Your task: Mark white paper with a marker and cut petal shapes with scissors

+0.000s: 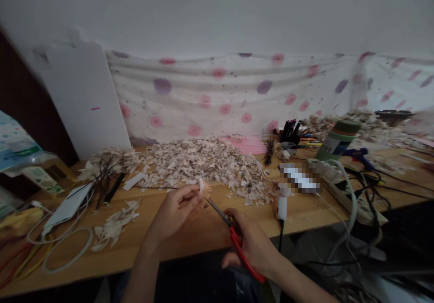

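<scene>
My left hand [178,210] pinches a small pale frilled piece [202,187] with thumb and fingers, above the front half of the wooden table. In my right hand [252,239] are red-handled scissors [240,248], their thin blades pointing up and left with the tips just below the pale piece. The thumb is spread from the other fingers at the handles. Behind both hands lies a wide heap of pale flakes [203,160]. A dark thin stem [158,187] runs leftward from my left hand.
On the left are a white power bank [68,207] with looped cables, pale strips [117,225] and a bottle [47,169]. To the right stand a green container [339,140], a power strip [352,201], a glue gun [361,157] and a white cylindrical device [281,205].
</scene>
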Demonstrator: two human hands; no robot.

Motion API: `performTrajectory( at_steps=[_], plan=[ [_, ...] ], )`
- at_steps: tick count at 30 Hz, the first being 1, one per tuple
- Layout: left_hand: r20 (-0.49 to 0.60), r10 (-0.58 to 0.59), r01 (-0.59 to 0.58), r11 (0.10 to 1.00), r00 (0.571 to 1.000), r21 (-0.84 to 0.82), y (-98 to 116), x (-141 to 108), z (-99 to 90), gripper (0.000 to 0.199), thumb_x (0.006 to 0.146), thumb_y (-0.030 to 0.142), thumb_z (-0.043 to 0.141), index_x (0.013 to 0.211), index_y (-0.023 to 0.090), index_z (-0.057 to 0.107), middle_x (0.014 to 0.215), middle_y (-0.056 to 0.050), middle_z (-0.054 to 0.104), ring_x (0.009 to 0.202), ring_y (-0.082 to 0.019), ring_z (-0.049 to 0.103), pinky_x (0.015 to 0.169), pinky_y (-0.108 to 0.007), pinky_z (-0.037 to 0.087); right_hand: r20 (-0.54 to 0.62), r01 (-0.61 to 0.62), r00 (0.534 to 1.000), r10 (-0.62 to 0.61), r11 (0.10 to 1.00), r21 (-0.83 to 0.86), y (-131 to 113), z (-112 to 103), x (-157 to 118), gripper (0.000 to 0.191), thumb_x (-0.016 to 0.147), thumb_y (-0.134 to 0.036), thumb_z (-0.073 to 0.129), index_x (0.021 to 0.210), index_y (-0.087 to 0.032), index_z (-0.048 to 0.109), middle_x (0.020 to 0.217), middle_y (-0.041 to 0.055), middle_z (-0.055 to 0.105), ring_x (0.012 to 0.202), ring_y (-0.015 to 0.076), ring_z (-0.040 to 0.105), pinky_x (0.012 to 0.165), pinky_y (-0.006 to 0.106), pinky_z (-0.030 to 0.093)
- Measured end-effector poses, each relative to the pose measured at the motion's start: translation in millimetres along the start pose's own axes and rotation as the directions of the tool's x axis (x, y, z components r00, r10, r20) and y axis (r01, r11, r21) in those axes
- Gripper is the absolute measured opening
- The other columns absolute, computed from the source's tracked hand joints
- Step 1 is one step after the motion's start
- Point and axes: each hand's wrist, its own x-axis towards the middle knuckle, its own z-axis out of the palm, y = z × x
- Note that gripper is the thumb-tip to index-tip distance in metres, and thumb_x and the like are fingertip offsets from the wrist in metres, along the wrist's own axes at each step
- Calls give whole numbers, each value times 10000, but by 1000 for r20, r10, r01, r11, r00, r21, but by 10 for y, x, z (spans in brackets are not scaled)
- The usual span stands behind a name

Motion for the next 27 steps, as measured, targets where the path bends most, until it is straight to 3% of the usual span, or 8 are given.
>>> performTrajectory(
  at_steps=[5,13,21,27],
  plan=[
    [-24,1,-1,1000,1000,-23,-4,3,-13,244,876,356,620,1067,225,698,1025,-35,753,922,-173,702,807,-252,548,14,-2,1000,3,999,-32,0,3,-2,1010,437,-667,884,1219,-142,522,977,117,689,876,333,649,766,391,492],
    [-25,9,-10,1000,1000,-25,102,-23,-24,244,872,354,598,1026,193,698,844,-32,757,740,-168,700,681,-264,561,29,23,999,-22,1000,-19,11,11,-6,1014,445,-666,882,1234,-140,521,993,125,690,875,325,643,785,400,489],
    [103,-8,13,999,995,-46,78,-17,-17,295,897,339,583,1144,203,670,883,-33,754,811,-174,704,755,-278,550,21,32,999,-32,999,6,17,18,1,992,461,-707,851,1217,-152,529,970,108,687,861,313,639,785,393,493],
    [119,-5,7,1000,993,-15,85,-14,-12,320,912,335,575,1190,200,656,906,-35,757,838,-173,702,776,-276,540,16,27,1000,-27,1000,14,-10,-9,3,973,519,-712,826,1224,-112,527,1004,144,685,901,333,643,807,411,494]
  ],
)
